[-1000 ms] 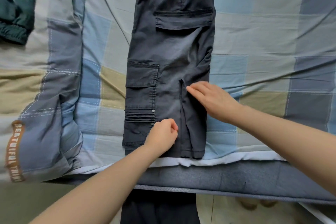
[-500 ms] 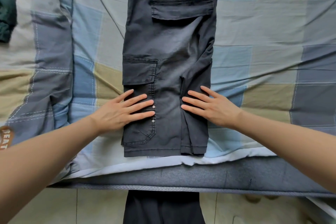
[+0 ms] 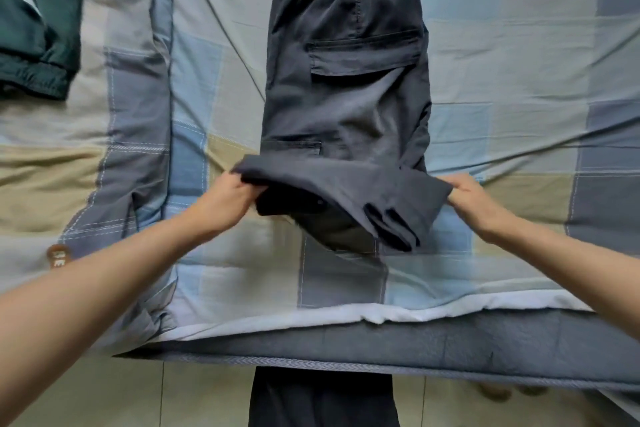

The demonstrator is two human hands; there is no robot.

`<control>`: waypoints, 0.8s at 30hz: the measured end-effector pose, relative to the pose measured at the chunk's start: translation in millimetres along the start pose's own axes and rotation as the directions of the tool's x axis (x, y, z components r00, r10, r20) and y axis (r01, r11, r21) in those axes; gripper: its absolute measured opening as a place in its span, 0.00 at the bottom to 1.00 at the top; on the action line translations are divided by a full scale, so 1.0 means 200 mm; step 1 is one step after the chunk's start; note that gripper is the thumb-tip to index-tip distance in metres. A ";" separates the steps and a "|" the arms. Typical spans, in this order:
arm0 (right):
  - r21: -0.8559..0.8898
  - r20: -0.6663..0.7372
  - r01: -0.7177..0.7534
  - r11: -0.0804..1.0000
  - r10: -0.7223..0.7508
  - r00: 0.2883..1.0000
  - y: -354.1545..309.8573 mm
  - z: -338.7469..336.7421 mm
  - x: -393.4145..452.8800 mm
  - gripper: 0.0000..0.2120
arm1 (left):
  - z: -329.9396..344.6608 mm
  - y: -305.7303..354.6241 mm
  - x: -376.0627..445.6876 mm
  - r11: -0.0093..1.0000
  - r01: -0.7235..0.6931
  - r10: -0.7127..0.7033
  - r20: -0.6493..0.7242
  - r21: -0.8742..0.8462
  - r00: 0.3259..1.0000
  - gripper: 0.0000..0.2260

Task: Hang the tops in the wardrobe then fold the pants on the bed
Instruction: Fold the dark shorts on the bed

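- Centrally: dark grey cargo pants (image 3: 346, 97) lie lengthwise on the bed (image 3: 519, 62), elastic waistband at top centre of the frame, legs doubled together.
- Lower end of the pants lifted off the bed and turned up toward the waistband; the raised fold spans the middle of the frame, its hem edges hanging at lower right of the fold.
- Left hand (image 3: 225, 201), centre left: fingers clamped on the left corner of the raised fold, thumb on top of the cloth.
- Right hand (image 3: 474, 198), centre right: fingers pinched on the right corner of the fold.
- Flapped back pocket visible on the upper half; a second pocket edge shows just above the fold.
- Bed covered in a checked sheet (image 3: 519, 135) of blue, grey and tan; white edge and grey mattress side along the lower frame.
- Dark green garment (image 3: 34, 28) at upper left, well apart from the pants.
- Tiled floor (image 3: 173, 399) at bottom.
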State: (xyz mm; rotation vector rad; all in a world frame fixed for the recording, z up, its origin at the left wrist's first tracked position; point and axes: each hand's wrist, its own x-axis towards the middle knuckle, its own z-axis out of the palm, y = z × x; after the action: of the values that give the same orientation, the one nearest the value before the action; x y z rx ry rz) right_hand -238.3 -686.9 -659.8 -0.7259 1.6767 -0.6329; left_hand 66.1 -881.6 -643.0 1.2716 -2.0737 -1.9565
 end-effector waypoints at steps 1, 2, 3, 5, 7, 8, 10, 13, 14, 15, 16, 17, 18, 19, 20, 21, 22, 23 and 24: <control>0.156 -0.127 -0.084 0.984 0.105 0.986 -0.03 -0.01 0.03 0.07 | -0.01 0.02 0.06 0.988 0.099 -0.110 -0.088 -0.118 0.990 0.08; 0.259 -0.171 -0.158 0.953 0.207 0.963 -0.05 -0.02 0.08 0.09 | -0.03 0.01 0.12 0.962 0.187 -0.212 -0.112 -0.197 0.971 0.11; 0.326 -0.179 -0.221 0.919 0.290 0.940 -0.06 -0.02 0.11 0.11 | -0.03 0.00 0.17 0.934 0.263 -0.295 -0.104 -0.241 0.950 0.12; 0.424 -0.188 -0.311 0.851 0.418 0.889 -0.06 0.00 0.19 0.18 | 0.00 -0.02 0.21 0.904 0.333 -0.369 -0.096 -0.269 0.924 0.09; 0.435 -0.232 -0.339 0.834 0.468 0.853 -0.03 0.01 0.23 0.21 | 0.04 -0.07 0.22 0.909 0.323 -0.368 -0.146 -0.263 0.918 0.10; 0.379 -0.277 -0.329 0.865 0.445 0.851 -0.03 0.02 0.24 0.17 | 0.06 -0.08 0.21 0.923 0.302 -0.352 -0.200 -0.239 0.914 0.09; 0.182 -0.357 -0.297 0.937 0.344 0.868 -0.01 0.04 0.23 0.15 | 0.10 -0.10 0.18 0.950 0.259 -0.301 -0.285 -0.176 0.910 0.06; -0.004 -0.404 -0.246 0.969 0.223 0.887 0.05 0.07 0.12 0.18 | 0.15 -0.12 0.13 0.973 0.222 -0.232 -0.346 -0.067 0.909 0.02; 0.006 -0.404 -0.230 0.973 0.212 0.890 0.08 0.09 0.07 0.19 | 0.16 -0.12 0.11 0.975 0.221 -0.220 -0.358 -0.038 0.907 0.04; 0.047 -0.399 -0.233 0.971 0.232 0.887 0.12 0.10 0.02 0.19 | 0.17 -0.12 0.09 0.972 0.235 -0.222 -0.360 -0.010 0.906 0.07; 0.103 -0.389 -0.236 0.966 0.257 0.885 0.15 0.11 -0.02 0.19 | 0.18 -0.13 0.07 0.964 0.265 -0.243 -0.348 0.015 0.906 0.10; 0.147 -0.376 -0.242 0.959 0.280 0.883 0.17 0.12 -0.07 0.18 | 0.19 -0.14 0.05 0.954 0.300 -0.275 -0.326 0.027 0.904 0.11; 0.167 -0.365 -0.248 0.954 0.293 0.884 0.20 0.12 -0.11 0.18 | 0.22 -0.15 0.02 0.946 0.325 -0.303 -0.302 0.022 0.904 0.13; 0.160 -0.356 -0.253 0.954 0.295 0.887 0.21 0.12 -0.15 0.18 | 0.24 -0.17 -0.02 0.936 0.351 -0.336 -0.273 0.008 0.902 0.15; 0.141 -0.340 -0.264 0.954 0.297 0.892 0.23 0.13 -0.19 0.18 | 0.26 -0.18 -0.06 0.925 0.380 -0.372 -0.238 -0.014 0.897 0.17; 0.121 -0.316 -0.279 0.952 0.304 0.899 0.24 0.13 -0.21 0.18 | 0.27 -0.19 -0.11 0.914 0.404 -0.405 -0.204 -0.047 0.891 0.18; 0.115 -0.286 -0.304 0.946 0.325 0.902 0.25 0.13 -0.24 0.18 | 0.28 -0.21 -0.15 0.902 0.425 -0.433 -0.178 -0.080 0.884 0.19; 0.109 -0.250 -0.333 0.937 0.350 0.903 0.26 0.13 -0.26 0.17 | 0.29 -0.22 -0.18 0.891 0.444 -0.454 -0.165 -0.094 0.876 0.18; 0.066 -0.225 -0.359 0.931 0.365 0.904 0.26 0.14 -0.27 0.16 | 0.29 -0.23 -0.22 0.892 0.447 -0.452 -0.183 -0.072 0.873 0.15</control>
State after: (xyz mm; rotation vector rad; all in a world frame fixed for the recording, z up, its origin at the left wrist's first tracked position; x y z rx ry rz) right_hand -209.6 -612.6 -668.2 -0.3133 1.9556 -0.4838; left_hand 90.1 -804.1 -672.4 1.9992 -1.7666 -1.8956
